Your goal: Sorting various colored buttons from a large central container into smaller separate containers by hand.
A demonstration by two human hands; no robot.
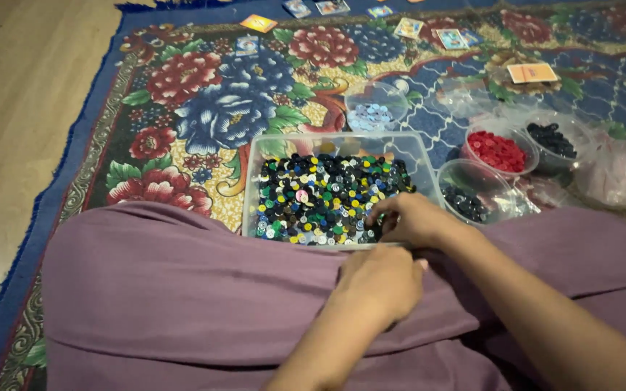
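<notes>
Right hand [409,219] reaches into clear plastic tub [269,148] of mixed coloured buttons [320,195] on floral rug [204,94], fingers curled among buttons; grasp unclear. Left hand [380,284] rests loosely closed on purple cloth [168,289], apparently empty. Small bowls of red buttons [498,150] and dark buttons [551,137] sit at right.

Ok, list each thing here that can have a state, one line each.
Clear tub: open, filled with mixed coloured buttons.
Bowl of red buttons: open, partly full.
Bowl of dark buttons: open, partly full.
Near bowl: open, few dark buttons.
Far bowl: open, pale blue buttons inside.
Right hand: fingers down in the tub's buttons.
Left hand: resting on purple cloth, curled.
</notes>
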